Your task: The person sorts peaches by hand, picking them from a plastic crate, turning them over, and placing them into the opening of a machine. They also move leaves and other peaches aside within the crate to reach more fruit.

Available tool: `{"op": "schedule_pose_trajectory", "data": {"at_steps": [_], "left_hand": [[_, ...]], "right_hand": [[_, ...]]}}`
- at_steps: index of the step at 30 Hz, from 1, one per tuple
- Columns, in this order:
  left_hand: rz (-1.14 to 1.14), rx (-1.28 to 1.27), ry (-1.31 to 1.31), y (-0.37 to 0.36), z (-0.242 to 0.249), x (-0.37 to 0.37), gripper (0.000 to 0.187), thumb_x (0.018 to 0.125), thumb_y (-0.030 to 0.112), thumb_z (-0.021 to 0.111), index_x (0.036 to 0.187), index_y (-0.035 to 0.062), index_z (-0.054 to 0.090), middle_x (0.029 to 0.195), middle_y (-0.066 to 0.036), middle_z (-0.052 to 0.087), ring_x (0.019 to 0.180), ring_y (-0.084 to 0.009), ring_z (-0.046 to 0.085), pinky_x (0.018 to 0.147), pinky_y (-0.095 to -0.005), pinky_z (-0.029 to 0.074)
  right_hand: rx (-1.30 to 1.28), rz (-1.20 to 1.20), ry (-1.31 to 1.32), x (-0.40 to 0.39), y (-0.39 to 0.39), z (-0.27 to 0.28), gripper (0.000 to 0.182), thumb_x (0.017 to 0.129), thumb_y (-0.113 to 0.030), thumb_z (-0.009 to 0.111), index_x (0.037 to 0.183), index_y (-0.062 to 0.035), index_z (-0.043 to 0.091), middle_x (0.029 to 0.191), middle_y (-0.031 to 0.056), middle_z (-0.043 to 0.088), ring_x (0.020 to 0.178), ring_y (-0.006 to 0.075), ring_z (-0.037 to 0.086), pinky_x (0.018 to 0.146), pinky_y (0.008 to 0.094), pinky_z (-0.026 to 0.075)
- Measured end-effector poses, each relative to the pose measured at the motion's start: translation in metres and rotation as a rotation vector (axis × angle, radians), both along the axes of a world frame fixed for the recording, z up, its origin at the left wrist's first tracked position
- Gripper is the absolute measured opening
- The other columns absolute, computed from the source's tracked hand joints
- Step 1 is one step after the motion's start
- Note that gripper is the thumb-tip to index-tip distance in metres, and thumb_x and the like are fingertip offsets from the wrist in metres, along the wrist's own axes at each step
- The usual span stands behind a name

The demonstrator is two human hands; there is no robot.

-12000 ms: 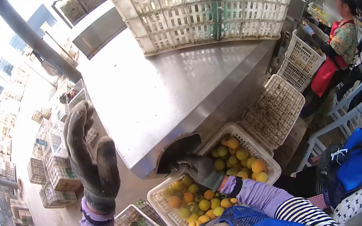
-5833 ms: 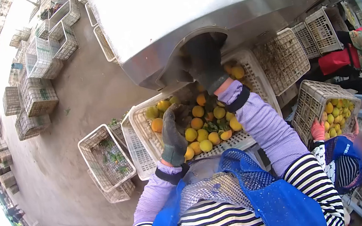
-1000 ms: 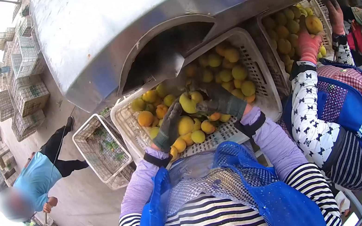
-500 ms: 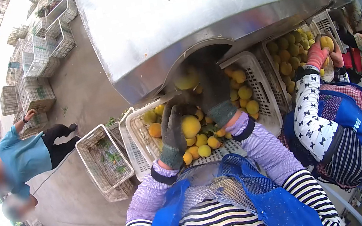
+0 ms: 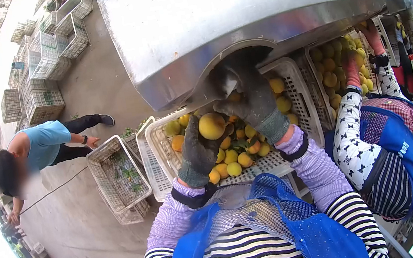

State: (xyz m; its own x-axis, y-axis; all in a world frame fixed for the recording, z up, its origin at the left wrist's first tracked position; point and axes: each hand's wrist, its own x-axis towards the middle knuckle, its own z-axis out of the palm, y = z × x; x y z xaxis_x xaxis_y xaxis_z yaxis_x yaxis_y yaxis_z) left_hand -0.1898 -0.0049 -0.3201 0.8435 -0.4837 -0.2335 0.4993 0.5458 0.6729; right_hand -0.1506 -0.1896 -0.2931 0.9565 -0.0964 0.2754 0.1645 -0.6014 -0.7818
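The large yellow fruit [image 5: 212, 126] sits just above the heap in the white crate [image 5: 271, 170], at the left hand's [image 5: 193, 157] one o'clock. That hand's fingers are half open, curled around one side of it, thumb beneath. It looks round, fairly firm and light, though its skin probably bruises (the knitted glove should help grip), so a broad hold around its widest part suits it better than a pinch. The right hand [image 5: 258, 101] reaches towards eleven o'clock at the mouth of the metal housing [image 5: 243, 14], its fingers partly spread; whether they grasp anything there, I cannot tell.
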Motion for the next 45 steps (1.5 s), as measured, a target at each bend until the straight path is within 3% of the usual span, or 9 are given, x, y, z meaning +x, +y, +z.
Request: {"op": "schedule_pose_trajectory", "data": {"at_steps": [3, 7, 10, 19, 28, 33, 38, 40, 45], "left_hand": [[-0.007, 0.101, -0.179, -0.002, 0.015, -0.007, 0.046, 0.109, 0.032, 0.034, 0.141, -0.0005, 0.042, 0.140, -0.016, 0.051, 0.128, -0.0259, 0.053, 0.109, -0.0402, 0.047], [0.021, -0.398, 0.446, -0.018, -0.001, -0.004, 0.050, 0.109, 0.036, 0.036, 0.143, 0.0007, 0.041, 0.138, -0.014, 0.053, 0.124, -0.0231, 0.055, 0.106, -0.0357, 0.049], [0.114, 0.223, -0.133, -0.022, -0.001, -0.012, 0.054, 0.109, 0.041, 0.032, 0.147, 0.0037, 0.039, 0.134, -0.013, 0.055, 0.121, -0.0222, 0.057, 0.105, -0.0347, 0.048], [0.101, 0.310, -0.064, -0.020, 0.009, -0.003, 0.058, 0.108, 0.046, 0.035, 0.147, 0.0040, 0.041, 0.128, -0.013, 0.059, 0.109, -0.0205, 0.063, 0.092, -0.0351, 0.053], [0.124, 0.544, 0.096, -0.020, -0.084, -0.019, 0.044, 0.107, 0.033, 0.045, 0.137, 0.0015, 0.050, 0.124, -0.012, 0.061, 0.104, -0.0200, 0.064, 0.089, -0.0330, 0.052], [-0.294, 1.383, -0.569, -0.019, -0.215, -0.025, 0.052, 0.093, 0.028, 0.064, 0.137, 0.0034, 0.049, 0.127, -0.021, 0.058, 0.115, -0.0364, 0.057, 0.099, -0.0427, 0.047], [-0.687, 1.336, -0.321, -0.081, -0.256, 0.000, 0.082, 0.091, 0.044, 0.062, 0.157, 0.0109, 0.025, 0.157, -0.024, 0.029, 0.146, -0.0405, 0.027, 0.119, -0.0473, 0.025], [-0.813, 1.266, -0.350, -0.102, -0.231, 0.020, 0.078, 0.096, 0.043, 0.055, 0.158, 0.0108, 0.021, 0.163, -0.024, 0.017, 0.153, -0.0384, 0.009, 0.125, -0.0437, 0.008], [-0.969, 1.435, -0.466, -0.108, -0.267, 0.011, 0.070, 0.097, 0.043, 0.054, 0.153, 0.0084, 0.030, 0.154, -0.022, 0.031, 0.144, -0.0337, 0.024, 0.118, -0.0419, 0.020]], "right_hand": [[-0.231, 0.103, 0.107, -0.055, 0.014, 0.010, 0.084, 0.064, -0.045, 0.086, 0.134, -0.0112, 0.055, 0.116, 0.0126, 0.061, 0.104, 0.0324, 0.061, 0.089, 0.0460, 0.050], [-0.387, -0.031, 0.080, -0.071, 0.023, -0.002, 0.083, 0.064, -0.046, 0.084, 0.136, -0.0175, 0.053, 0.124, 0.0089, 0.056, 0.104, 0.0311, 0.059, 0.087, 0.0456, 0.050], [-0.440, -0.057, 0.045, -0.075, 0.025, 0.008, 0.078, 0.065, -0.045, 0.082, 0.134, -0.0189, 0.055, 0.121, 0.0090, 0.056, 0.101, 0.0315, 0.060, 0.082, 0.0463, 0.050], [-0.322, -0.092, -0.006, -0.029, 0.018, 0.001, 0.057, 0.074, -0.041, 0.079, 0.122, -0.0135, 0.062, 0.100, 0.0122, 0.062, 0.085, 0.0335, 0.064, 0.074, 0.0461, 0.051], [-0.183, -0.077, -0.167, 0.036, 0.000, 0.001, 0.039, 0.080, -0.027, 0.080, 0.112, -0.0077, 0.068, 0.092, 0.0103, 0.070, 0.079, 0.0277, 0.067, 0.067, 0.0406, 0.053], [0.032, -0.152, 0.162, -0.037, -0.037, -0.064, 0.023, 0.089, -0.021, 0.071, 0.105, -0.0050, 0.069, 0.089, 0.0143, 0.070, 0.079, 0.0322, 0.068, 0.069, 0.0422, 0.054], [-0.387, -0.090, 0.790, -0.091, -0.071, -0.156, 0.030, 0.088, -0.022, 0.068, 0.113, -0.0065, 0.066, 0.101, 0.0161, 0.069, 0.092, 0.0348, 0.067, 0.078, 0.0472, 0.052], [-0.565, -0.189, 0.584, -0.090, -0.083, -0.171, 0.041, 0.083, -0.021, 0.071, 0.120, -0.0061, 0.061, 0.116, 0.0162, 0.064, 0.106, 0.0346, 0.061, 0.084, 0.0461, 0.050], [-1.023, -0.295, 0.388, -0.053, -0.128, -0.210, 0.050, 0.084, -0.016, 0.065, 0.132, -0.0076, 0.051, 0.134, 0.0128, 0.050, 0.124, 0.0323, 0.048, 0.093, 0.0447, 0.047]]}}
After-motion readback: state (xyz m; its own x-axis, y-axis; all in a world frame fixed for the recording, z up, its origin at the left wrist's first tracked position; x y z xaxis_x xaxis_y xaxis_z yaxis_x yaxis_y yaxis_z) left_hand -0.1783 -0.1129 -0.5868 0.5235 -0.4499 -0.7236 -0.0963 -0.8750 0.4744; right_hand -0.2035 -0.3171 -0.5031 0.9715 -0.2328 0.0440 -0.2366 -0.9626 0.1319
